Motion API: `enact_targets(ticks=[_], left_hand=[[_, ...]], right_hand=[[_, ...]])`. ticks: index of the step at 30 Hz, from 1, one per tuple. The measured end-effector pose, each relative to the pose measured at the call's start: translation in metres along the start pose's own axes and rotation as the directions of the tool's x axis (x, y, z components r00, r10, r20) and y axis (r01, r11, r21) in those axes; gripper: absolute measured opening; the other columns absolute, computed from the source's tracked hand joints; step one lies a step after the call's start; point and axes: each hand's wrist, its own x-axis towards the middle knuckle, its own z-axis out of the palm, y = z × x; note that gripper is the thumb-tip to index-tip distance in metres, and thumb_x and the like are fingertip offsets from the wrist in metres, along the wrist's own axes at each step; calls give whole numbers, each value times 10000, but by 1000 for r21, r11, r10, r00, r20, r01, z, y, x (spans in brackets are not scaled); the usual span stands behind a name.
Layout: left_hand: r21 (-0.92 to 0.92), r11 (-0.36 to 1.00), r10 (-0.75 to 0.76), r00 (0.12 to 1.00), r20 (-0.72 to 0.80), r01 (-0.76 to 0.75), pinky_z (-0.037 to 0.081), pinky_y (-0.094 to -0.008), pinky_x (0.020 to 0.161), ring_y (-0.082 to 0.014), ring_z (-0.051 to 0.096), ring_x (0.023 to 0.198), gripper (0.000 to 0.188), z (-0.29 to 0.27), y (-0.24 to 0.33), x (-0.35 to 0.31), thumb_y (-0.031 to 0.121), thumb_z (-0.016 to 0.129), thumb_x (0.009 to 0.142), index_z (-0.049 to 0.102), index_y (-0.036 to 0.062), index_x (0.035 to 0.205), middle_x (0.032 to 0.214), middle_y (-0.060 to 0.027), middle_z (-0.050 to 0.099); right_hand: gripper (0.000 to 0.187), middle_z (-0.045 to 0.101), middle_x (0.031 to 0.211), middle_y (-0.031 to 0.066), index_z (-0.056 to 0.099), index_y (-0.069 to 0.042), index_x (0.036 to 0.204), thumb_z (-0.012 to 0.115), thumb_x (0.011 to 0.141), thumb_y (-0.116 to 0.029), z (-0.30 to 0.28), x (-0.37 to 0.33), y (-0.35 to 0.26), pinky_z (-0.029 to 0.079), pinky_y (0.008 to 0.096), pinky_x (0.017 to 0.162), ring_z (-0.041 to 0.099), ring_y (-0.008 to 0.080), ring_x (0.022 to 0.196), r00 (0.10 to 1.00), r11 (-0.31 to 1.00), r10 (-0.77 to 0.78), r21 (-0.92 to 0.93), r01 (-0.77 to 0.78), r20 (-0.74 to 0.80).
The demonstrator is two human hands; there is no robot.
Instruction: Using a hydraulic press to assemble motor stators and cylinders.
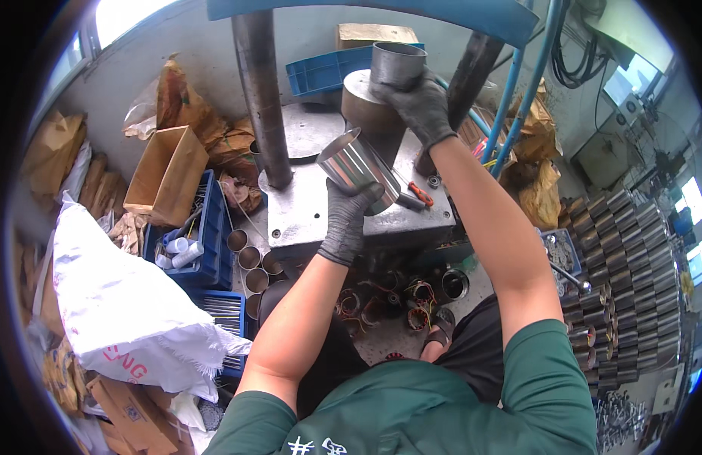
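My left hand (348,216), in a dark grey work glove, grips a shiny metal tube (358,168) that tilts over the front of the steel press bed (298,220). Farther off and to the right, my gloved right hand (420,108) is wrapped round the side of a duller, short metal cylinder (397,64). This cylinder is at the top of a thick round steel post (362,95); whether it rests there or is held just above, I cannot tell. A screwdriver with a red and black handle (421,194) lies on the bed, right of the tube.
Steel columns (261,98) and a blue crossbeam (381,15) frame the press. Blue crates (214,258) and a white sack (131,296) stand at left. Metal tubes and wound motor parts (419,303) sit on the floor by my feet. Stacked metal cylinders (631,265) fill the right.
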Motion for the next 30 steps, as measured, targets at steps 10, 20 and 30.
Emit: enact_targets(ticks=[10,20,30], left_hand=[[605,761,60,954,294,-234,553,-414,1002,-297,608,1195,1011,14,-13,-23,105,935,590,389,42,1438,1317,-162,579],[605,754,-315,666,676,-257,520,-419,1053,-339,632,1193,749,40,-94,-69,73,837,736,540,32,1421,1302,-194,623],[818,382,-656,496,568,-431,562,-352,950,-265,675,1054,545,26,-65,-86,0,796,801,619,22,1316,1151,-139,660]], right_hand=[[368,752,920,60,708,-57,1233,728,930,-265,-93,-130,35,550,295,662,683,109,769,694,876,353,40,-481,628],[319,688,852,52,697,-11,1154,625,853,-90,-250,-246,143,505,291,536,623,134,630,354,729,513,-179,-661,782],[153,593,655,10,692,-101,898,657,907,-250,-439,-482,201,416,296,435,526,101,505,142,203,974,404,-892,-175]])
